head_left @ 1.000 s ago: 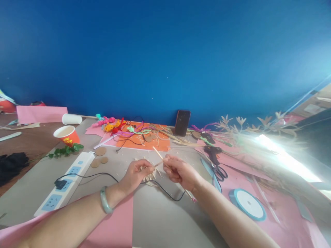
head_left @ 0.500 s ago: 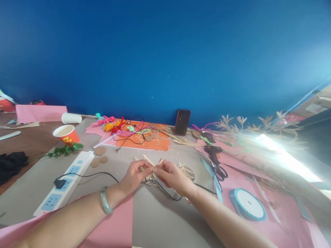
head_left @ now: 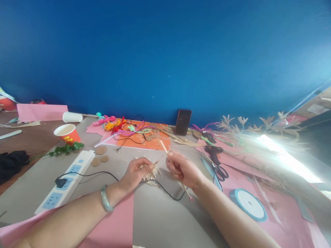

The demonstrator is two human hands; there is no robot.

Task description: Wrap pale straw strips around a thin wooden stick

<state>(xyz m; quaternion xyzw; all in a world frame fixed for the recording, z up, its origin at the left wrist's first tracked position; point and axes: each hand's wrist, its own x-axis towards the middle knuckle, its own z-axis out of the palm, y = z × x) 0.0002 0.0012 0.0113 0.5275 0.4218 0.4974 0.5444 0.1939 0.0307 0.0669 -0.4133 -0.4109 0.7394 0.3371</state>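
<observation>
**Pale stick in one fist, skinny scrap in the other, phone watching over it all**

So the phone (head_left: 183,122) is my landmark here: it's upright at the back of the table (head_left: 157,224), by the blue wall (head_left: 165,58), screen to the person. I'm guessing it's propped like that so it can be seen without being picked up.

On the near side of the phone, the right hand (head_left: 184,168) is closed around a thin stick (head_left: 163,146). The stick slants through the fist, upper end pointing away, pinkish lower end poking out by the wrist. Thumb's along the top, probably to keep it steady while leaving that upper end free.

Left of that, also on the phone's near side, the left hand (head_left: 139,170) pinches a skinny pale piece (head_left: 158,160) between thumb and fingertips (can't tell exactly what it is, it's blurry). Looks like just the edge is held, so most of its length would stay exposed. There seems to be a small gap between it and the stick.

A pile of pale strips (head_left: 148,173) sits under the left hand, nearer the person than the phone, handy to the fingers I'd say. To the phone's right and nearer are the glue gun (head_left: 213,151) and scissors (head_left: 221,173), likely parked off to the side for elbow room. Far left of the phone, there's a power strip (head_left: 68,184) with a black plug in it.
</observation>
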